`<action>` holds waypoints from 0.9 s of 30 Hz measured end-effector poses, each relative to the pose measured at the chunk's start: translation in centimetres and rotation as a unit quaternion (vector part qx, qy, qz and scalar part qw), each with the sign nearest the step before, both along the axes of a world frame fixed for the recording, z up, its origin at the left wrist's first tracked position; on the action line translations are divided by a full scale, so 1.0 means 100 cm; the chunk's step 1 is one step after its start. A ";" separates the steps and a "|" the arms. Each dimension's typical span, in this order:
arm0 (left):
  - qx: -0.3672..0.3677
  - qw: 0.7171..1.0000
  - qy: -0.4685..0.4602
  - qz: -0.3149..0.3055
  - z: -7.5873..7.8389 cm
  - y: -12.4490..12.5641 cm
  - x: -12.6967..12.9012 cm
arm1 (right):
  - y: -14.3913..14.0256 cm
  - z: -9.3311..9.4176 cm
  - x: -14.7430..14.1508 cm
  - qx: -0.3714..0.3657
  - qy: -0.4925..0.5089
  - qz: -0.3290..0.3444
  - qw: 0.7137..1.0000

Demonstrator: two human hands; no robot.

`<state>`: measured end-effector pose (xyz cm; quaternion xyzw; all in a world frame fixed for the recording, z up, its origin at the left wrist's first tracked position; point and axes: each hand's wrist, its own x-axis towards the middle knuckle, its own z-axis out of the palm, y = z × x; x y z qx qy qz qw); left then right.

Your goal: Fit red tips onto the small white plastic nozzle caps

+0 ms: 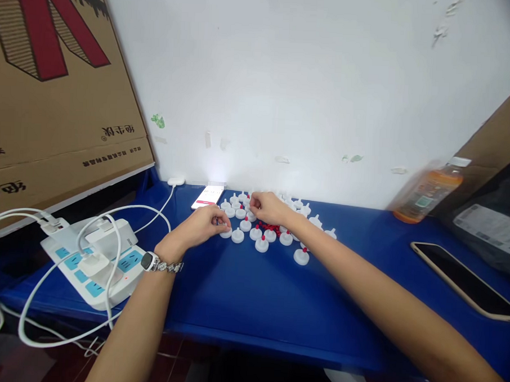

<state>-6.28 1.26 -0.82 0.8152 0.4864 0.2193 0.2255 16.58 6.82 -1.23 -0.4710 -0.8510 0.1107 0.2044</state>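
Several round white nozzle caps (237, 236) stand with their spouts up on the blue table. Some carry small red tips, such as the front cap (261, 244) and another cap (302, 256) to the right. My left hand (203, 225) pinches a white nozzle cap (226, 233) at the left edge of the group. My right hand (269, 207) reaches over the caps from the right, its fingertips pressed together close above them; what they hold is hidden. A pile of loose red tips (271, 228) lies below my right hand, partly covered by it.
A lit phone (208, 197) lies by the wall behind my left hand. At left, a power strip (94, 285) with white cables sits before a large cardboard box (64, 115). To the right are an orange drink bottle (430, 190) and a dark-screened phone (466, 282).
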 end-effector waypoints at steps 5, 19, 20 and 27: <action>0.063 0.997 -0.050 -0.002 0.008 -0.006 0.003 | -0.020 0.003 0.008 0.067 0.059 -0.025 0.996; 0.071 0.986 -0.149 -0.004 -0.008 -0.017 0.054 | -0.028 0.005 0.018 0.016 -0.122 -0.069 0.990; 0.059 0.989 -0.139 0.000 -0.009 -0.017 0.053 | -0.026 0.005 0.015 0.010 -0.130 -0.070 0.989; 0.060 0.994 -0.090 0.012 -0.011 -0.016 0.049 | -0.023 0.008 0.011 -0.003 -0.132 -0.064 0.989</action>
